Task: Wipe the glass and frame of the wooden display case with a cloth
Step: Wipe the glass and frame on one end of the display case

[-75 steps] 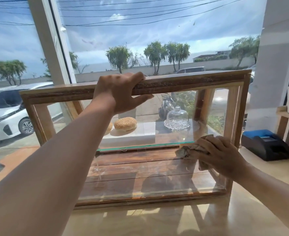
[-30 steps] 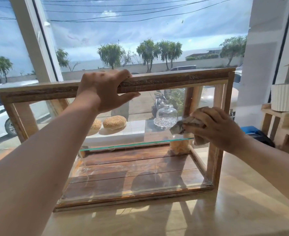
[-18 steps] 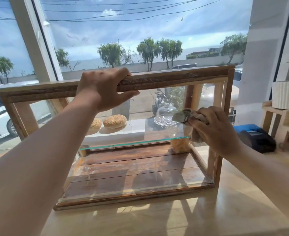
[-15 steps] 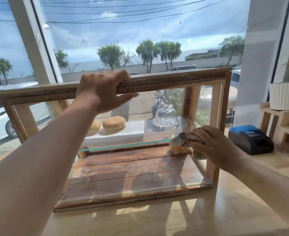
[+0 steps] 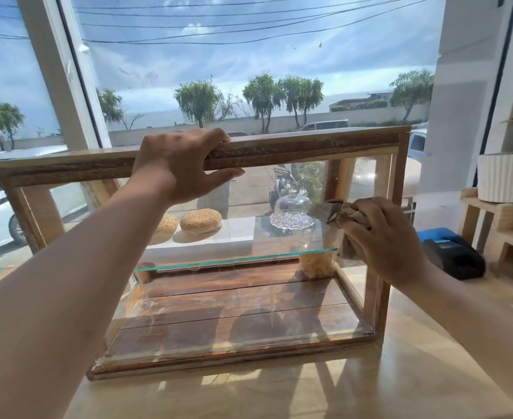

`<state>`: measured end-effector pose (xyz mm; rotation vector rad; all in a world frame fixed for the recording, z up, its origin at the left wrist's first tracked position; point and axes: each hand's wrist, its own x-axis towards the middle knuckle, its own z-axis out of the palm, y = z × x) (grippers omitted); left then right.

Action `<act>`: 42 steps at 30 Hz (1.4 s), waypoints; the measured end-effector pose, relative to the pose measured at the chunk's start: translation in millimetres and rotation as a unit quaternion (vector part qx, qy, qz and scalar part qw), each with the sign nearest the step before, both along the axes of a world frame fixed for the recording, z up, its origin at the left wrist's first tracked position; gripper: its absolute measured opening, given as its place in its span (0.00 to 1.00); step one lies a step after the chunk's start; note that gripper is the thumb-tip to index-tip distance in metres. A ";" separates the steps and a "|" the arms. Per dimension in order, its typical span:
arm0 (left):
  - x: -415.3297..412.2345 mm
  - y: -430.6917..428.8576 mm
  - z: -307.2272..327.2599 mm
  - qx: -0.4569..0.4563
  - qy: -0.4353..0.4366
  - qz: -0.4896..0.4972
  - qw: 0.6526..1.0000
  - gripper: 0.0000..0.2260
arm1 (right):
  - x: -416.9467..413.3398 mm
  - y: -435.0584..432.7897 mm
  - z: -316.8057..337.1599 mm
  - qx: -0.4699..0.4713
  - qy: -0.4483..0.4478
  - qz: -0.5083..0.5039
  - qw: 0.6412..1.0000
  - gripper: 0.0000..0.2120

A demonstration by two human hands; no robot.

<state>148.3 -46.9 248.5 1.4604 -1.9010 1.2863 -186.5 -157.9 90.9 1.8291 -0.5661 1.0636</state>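
Observation:
The wooden display case (image 5: 279,152) stands on a pale counter in front of a big window. My left hand (image 5: 182,164) grips its top front rail, fingers curled over the wood. A crumpled grey-brown cloth (image 5: 340,210) is bunched in my right hand (image 5: 382,237), pressed flat against the front glass pane (image 5: 249,297) near the right post, at the height of the inner glass shelf (image 5: 237,260). Most of the cloth is hidden under my fingers.
Inside the case, two sesame buns (image 5: 201,220) and a glass dome dish (image 5: 292,211) rest on the shelf, a jar (image 5: 315,263) below. A black and blue device (image 5: 451,252) sits right of the case, beside a wooden stand (image 5: 491,213) with a white ribbed pot (image 5: 506,176).
My right hand has rubbed the cloth up and down the right part of the glass, dropping half a second ago and rising again to shelf height. My left hand stays on the top rail.

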 end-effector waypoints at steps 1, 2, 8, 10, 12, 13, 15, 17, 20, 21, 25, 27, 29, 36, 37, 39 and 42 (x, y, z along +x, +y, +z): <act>-0.1 -0.1 0.0 0.001 0.001 0.002 1.000 0.27 | -0.7 1.7 -18.0 -0.002 0.027 0.001 1.000 0.20; -0.2 -0.1 0.2 0.002 0.002 0.004 1.000 0.27 | -2.6 4.5 -37.0 0.003 0.059 0.003 0.998 0.22; -2.6 2.7 0.7 0.004 0.006 0.005 1.000 0.27 | -7.3 26.3 -66.6 0.094 0.174 0.003 0.980 0.32; -3.2 2.9 0.6 0.008 0.009 0.006 1.000 0.26 | 3.7 25.6 -27.7 0.048 0.102 0.036 0.993 0.22; -2.9 2.9 0.5 0.011 0.007 0.007 1.000 0.27 | 16.8 23.4 21.4 0.010 0.003 0.055 0.998 0.16; -2.5 3.1 0.6 0.011 0.007 0.007 1.000 0.26 | 23.9 22.2 42.3 0.001 -0.032 0.064 0.997 0.15; -2.5 3.7 0.9 0.011 0.008 0.008 1.000 0.26 | 37.8 20.0 65.8 -0.012 -0.043 0.064 0.997 0.13; -3.2 4.1 0.6 0.012 0.010 0.009 1.000 0.27 | 48.7 18.6 63.4 -0.021 -0.037 0.049 0.998 0.13; -2.6 3.7 0.5 0.004 0.004 0.006 1.000 0.26 | 56.2 15.2 33.0 0.003 -0.043 0.047 0.998 0.17; -2.2 3.4 0.4 0.002 0.000 0.005 1.000 0.26 | 56.8 13.6 17.8 0.015 -0.027 0.049 0.998 0.20; -1.8 3.0 0.4 0.001 -0.002 0.009 1.000 0.26 | 50.7 17.9 -45.0 0.049 0.122 0.049 0.990 0.24; -1.8 3.5 0.7 0.010 0.005 0.017 1.000 0.26 | 46.3 24.9 -52.1 0.053 0.193 0.040 0.979 0.23; -2.3 4.6 2.3 0.032 0.013 0.020 0.999 0.26 | 47.1 29.1 -31.3 0.047 0.199 0.044 0.978 0.22; 10.4 19.2 27.8 0.220 0.101 0.043 0.969 0.33 | 81.1 34.1 84.1 -0.019 0.042 0.066 0.997 0.12; 13.0 20.6 28.1 0.222 0.101 0.052 0.968 0.35 | 82.5 33.3 82.0 -0.025 0.057 0.061 0.996 0.12; 15.7 20.2 25.1 0.201 0.088 0.063 0.974 0.36 | 83.5 31.4 70.0 -0.020 0.058 0.064 0.996 0.13; 16.6 17.6 20.8 0.174 0.087 0.066 0.979 0.35 | 88.3 29.6 43.8 -0.005 0.050 0.084 0.995 0.14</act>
